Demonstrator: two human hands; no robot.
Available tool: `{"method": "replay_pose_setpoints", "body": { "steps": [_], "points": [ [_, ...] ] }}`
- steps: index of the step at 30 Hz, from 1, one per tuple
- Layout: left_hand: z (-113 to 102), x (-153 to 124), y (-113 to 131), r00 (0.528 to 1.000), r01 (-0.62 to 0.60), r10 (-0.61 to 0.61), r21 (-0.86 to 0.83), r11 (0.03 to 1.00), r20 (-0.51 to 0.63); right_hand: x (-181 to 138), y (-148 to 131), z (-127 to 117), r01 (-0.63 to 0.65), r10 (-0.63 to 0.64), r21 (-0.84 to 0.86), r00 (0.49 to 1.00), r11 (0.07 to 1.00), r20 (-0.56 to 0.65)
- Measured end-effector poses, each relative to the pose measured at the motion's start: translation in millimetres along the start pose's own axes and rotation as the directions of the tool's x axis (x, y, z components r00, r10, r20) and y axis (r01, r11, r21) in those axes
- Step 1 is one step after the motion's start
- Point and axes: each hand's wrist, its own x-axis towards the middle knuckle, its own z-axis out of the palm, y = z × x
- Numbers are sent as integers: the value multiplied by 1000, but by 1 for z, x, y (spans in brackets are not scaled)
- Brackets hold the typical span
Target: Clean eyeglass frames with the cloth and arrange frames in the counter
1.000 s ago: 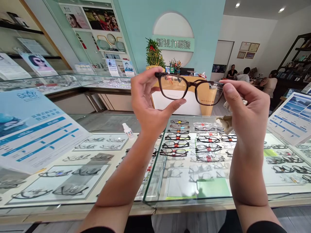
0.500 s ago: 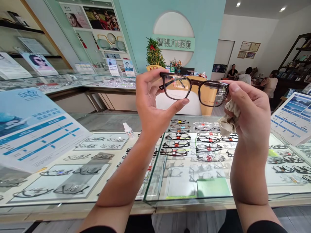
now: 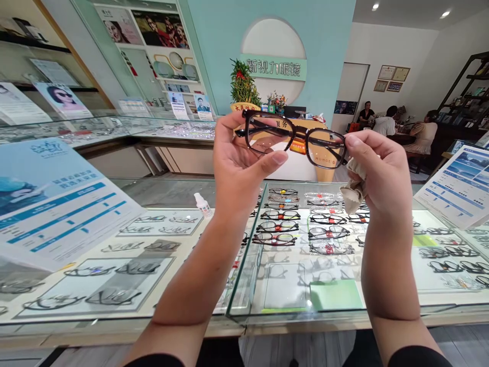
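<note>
the dark-rimmed eyeglasses (image 3: pixel 300 130) are raised at upper centre, right of the midline, lenses facing my camera. my left hand (image 3: pixel 240 158) makes a wide c, steadying their left end between fingers and thumb; whether the thumb touches the lower rim, i can't tell. my right hand (image 3: pixel 380 165) pinches the other end, its lower fingers curled round a pale cloth (image 3: pixel 353 191). below, the glass display case (image 3: pixel 290 317) shows rows of spectacles (image 3: pixel 278 227) and a green sheet (image 3: pixel 336 294). left of centre stands a white spray bottle (image 3: pixel 202 205); a blue-and-white leaflet (image 3: pixel 57 204) fills the left edge. a teal wall (image 3: pixel 214 46) carries a round sign (image 3: pixel 273 69) at top centre; people (image 3: pixel 385 123) sit upper right.
</note>
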Motion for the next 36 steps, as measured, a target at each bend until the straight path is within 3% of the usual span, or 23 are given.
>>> {"method": "replay_pose_setpoints", "body": {
  "steps": [5, 12, 18, 25, 28, 32, 36],
  "points": [
    [-1, -7, 0, 999, 30, -24, 148, 989, -40, 3, 3, 2, -51, 51, 11, 999, 999, 9],
    [-6, -11, -7, 995, -99, 99, 203, 974, 14, 7, 13, 3, -37, 38, -23, 998, 999, 46],
    [-8, -4, -17, 998, 56, -53, 117, 992, -33, 2, 2, 7, -18, 17, 17, 1000, 1000, 12],
    [-8, -2, -20, 995, 99, -97, 90, 991, -30, -2, -6, 11, -40, 44, 91, 998, 995, -46],
    [-9, -1, -15, 982, 187, -181, 120, 975, -59, -1, -4, 11, -21, 23, 65, 999, 998, -32],
    [-7, 0, -4, 912, 411, -411, -39, 911, 3, 0, -3, 9, 58, -59, 94, 998, 994, 2],
    [-2, 0, 4, 741, 670, -651, -107, 735, 167, -5, -3, 9, 176, -176, 13, 970, 984, 167]
  ]
}}
